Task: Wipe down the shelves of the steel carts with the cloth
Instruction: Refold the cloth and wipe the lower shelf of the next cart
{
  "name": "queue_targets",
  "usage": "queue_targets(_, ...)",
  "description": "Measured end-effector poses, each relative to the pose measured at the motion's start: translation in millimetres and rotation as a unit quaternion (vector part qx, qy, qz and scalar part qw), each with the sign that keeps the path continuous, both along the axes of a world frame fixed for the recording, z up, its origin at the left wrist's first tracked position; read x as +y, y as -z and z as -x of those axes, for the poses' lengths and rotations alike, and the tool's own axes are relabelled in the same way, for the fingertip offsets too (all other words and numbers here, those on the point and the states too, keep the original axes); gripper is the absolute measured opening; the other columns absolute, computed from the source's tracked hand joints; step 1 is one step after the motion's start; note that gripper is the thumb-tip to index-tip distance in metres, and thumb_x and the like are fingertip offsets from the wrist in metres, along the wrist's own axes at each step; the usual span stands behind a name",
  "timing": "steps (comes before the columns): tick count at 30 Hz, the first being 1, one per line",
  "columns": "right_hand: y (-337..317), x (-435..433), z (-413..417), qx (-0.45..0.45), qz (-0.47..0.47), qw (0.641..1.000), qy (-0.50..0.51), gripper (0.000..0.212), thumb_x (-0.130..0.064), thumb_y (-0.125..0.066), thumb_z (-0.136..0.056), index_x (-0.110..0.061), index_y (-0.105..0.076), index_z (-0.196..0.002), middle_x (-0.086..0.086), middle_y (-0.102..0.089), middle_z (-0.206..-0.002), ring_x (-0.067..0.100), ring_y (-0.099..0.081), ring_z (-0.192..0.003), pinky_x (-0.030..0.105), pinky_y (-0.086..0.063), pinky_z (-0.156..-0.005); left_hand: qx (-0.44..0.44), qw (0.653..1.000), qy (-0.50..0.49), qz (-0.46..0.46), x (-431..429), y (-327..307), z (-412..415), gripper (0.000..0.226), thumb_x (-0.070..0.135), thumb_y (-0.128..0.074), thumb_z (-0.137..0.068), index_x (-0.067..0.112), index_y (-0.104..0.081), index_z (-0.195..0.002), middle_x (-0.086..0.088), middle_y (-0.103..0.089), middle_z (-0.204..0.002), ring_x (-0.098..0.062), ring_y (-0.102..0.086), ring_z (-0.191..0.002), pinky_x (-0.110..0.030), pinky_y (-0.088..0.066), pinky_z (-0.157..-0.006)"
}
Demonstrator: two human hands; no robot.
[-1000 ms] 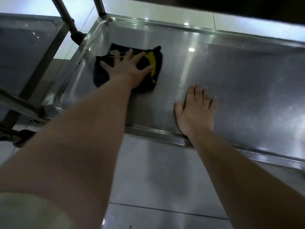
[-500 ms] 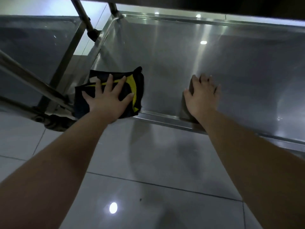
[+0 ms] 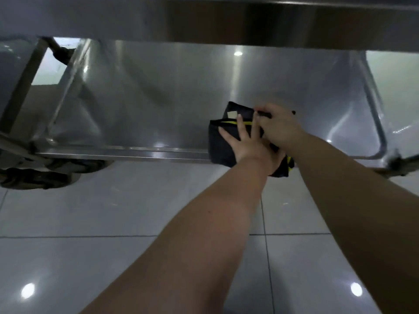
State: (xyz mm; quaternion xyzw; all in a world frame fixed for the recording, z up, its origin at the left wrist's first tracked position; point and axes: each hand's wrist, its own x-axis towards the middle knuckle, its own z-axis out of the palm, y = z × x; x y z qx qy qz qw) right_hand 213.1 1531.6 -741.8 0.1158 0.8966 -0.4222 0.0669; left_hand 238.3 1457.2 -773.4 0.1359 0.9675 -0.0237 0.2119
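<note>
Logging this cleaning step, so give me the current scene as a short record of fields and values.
surface: lower steel shelf of a cart, beneath an upper shelf
cloth: dark cloth with yellow trim, folded, at the shelf's near edge, partly hanging over it
left hand: left hand pressed flat on the cloth, fingers spread
right hand: right hand pinching the cloth's far edge
floor: pale glossy tiles
caster: wheel at near left corner

Much of the cloth (image 3: 223,141) is being covered by the left hand (image 3: 248,147) and right hand (image 3: 280,130). The upper shelf (image 3: 204,21) is being cropped by the top edge. The caster (image 3: 38,175) is being blurred.
</note>
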Motion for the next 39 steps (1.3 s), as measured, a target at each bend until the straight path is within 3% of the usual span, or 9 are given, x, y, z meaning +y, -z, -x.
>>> queue_targets(3, 3.7, 20.4, -14.7, 0.028, 0.026, 0.998, 0.047, 0.03, -0.019, -0.046, -0.101, -0.025, -0.058, -0.128, -0.004, -0.054, -0.129, 0.008, -0.047, -0.108, 0.023, -0.038, -0.087, -0.04, 0.998, 0.041, -0.005, 36.5, -3.3, -4.3, 0.08, 0.064, -0.026, -0.091, 0.026, 0.007, -0.153, -0.002, 0.025, -0.159, -0.043, 0.036, -0.135, -0.083, 0.018, -0.088)
queue_targets(8, -5.8, 66.2, -39.5, 0.085, -0.044, 0.995, -0.005, 0.03, -0.008, -0.055, -0.092, -0.02, -0.065, -0.118, -0.001, -0.061, -0.12, 0.018, -0.055, -0.112, 0.029, -0.042, -0.1, -0.033, 0.945, 0.047, -0.323, -12.9, -19.4, -1.7, 0.067, 0.037, -0.056, -0.092, 0.025, -0.027, -0.151, -0.007, -0.007, -0.162, -0.028, 0.004, -0.148, -0.052, 0.006, -0.116)
queue_targets(11, -9.6, 85.0, -61.6, 0.131, -0.178, 0.968, -0.122, 0.02, -0.016, -0.07, -0.084, -0.014, -0.072, -0.104, 0.004, -0.066, -0.112, 0.026, -0.056, -0.107, 0.024, -0.036, -0.097, 0.051, 0.962, 0.144, -0.225, -70.7, -17.5, -7.4, 0.069, 0.044, -0.06, -0.09, 0.019, -0.035, -0.148, -0.007, -0.018, -0.16, -0.026, -0.008, -0.148, -0.035, 0.0, -0.118)
queue_targets(15, 6.7, 70.2, -92.7, 0.034, -0.264, 0.943, -0.201, 0.065, -0.046, -0.078, -0.074, -0.019, -0.057, -0.129, 0.002, -0.054, -0.13, 0.026, -0.046, -0.121, 0.039, -0.037, -0.101, 0.074, 0.972, 0.194, -0.107, -94.0, -4.6, -14.8, 0.073, 0.046, -0.05, -0.096, 0.021, -0.014, -0.154, -0.004, -0.009, -0.162, -0.023, -0.006, -0.149, -0.031, 0.006, -0.119)
queue_targets(21, 24.7, 63.5, -125.4, 0.095, -0.373, 0.909, -0.16, 0.065, 0.004, -0.069, -0.069, -0.006, -0.052, -0.131, 0.018, -0.052, -0.129, 0.04, -0.048, -0.114, 0.049, -0.038, -0.102, 0.143, 0.963, 0.226, -0.026, -76.3, 0.7, -33.2, 0.057, 0.035, -0.025, -0.104, 0.018, -0.005, -0.155, -0.003, -0.012, -0.162, -0.024, -0.01, -0.149, -0.035, 0.012, -0.118)
queue_targets(25, -6.0, 72.9, -116.7, 0.063, -0.327, 0.918, -0.214, 0.052, 0.014, -0.058, -0.078, -0.004, -0.059, -0.127, 0.02, -0.058, -0.125, 0.04, -0.053, -0.11, 0.047, -0.043, -0.09, 0.103, 0.965, 0.206, -0.129, -83.7, -23.9, -38.3, 0.049, 0.031, -0.037, -0.104, 0.014, -0.031, -0.15, -0.007, -0.036, -0.153, -0.025, -0.036, -0.14, -0.039, -0.024, -0.114)
queue_targets(27, -29.3, 71.7, -109.9, 0.049, -0.297, 0.924, -0.237, 0.048, 0.011, -0.054, -0.084, -0.006, -0.06, -0.128, 0.017, -0.059, -0.125, 0.038, -0.053, -0.111, 0.044, -0.044, -0.089, 0.102, 0.954, 0.22, -0.175, -91.6, -45.9, -38.9, 0.039, 0.022, -0.053, -0.098, 0.005, -0.055, -0.133, -0.019, -0.064, -0.123, -0.033, -0.063, -0.108, -0.042, -0.046, -0.088)
queue_targets(30, -65.2, 59.5, -101.8, 0.065, -0.268, 0.923, -0.267, 0.048, 0.01, -0.054, -0.084, -0.007, -0.06, -0.128, 0.017, -0.06, -0.124, 0.036, -0.053, -0.109, 0.04, -0.043, -0.086, 0.106, 0.95, 0.232, -0.179, -110.5, -82.3, -31.9, 0.03, 0.011, -0.067, -0.088, -0.002, -0.064, -0.114, -0.021, -0.07, -0.083, -0.037, -0.065, -0.064, -0.038, -0.047, -0.072)
queue_targets(39, -192.3, -15.3, -118.8, -0.018, -0.126, 0.984, -0.126, 0.018, -0.005, -0.05, -0.094, -0.014, -0.056, -0.109, 0.005, -0.058, -0.106, 0.023, -0.053, -0.087, 0.032, -0.04, -0.071, 0.065, 0.966, -0.015, -0.248, -161.4, -220.9, -55.5, 0.023, 0.019, -0.057, -0.094, 0.009, -0.059, -0.114, -0.015, -0.061, -0.105, -0.038, -0.057, -0.09, -0.038, -0.039, -0.076)
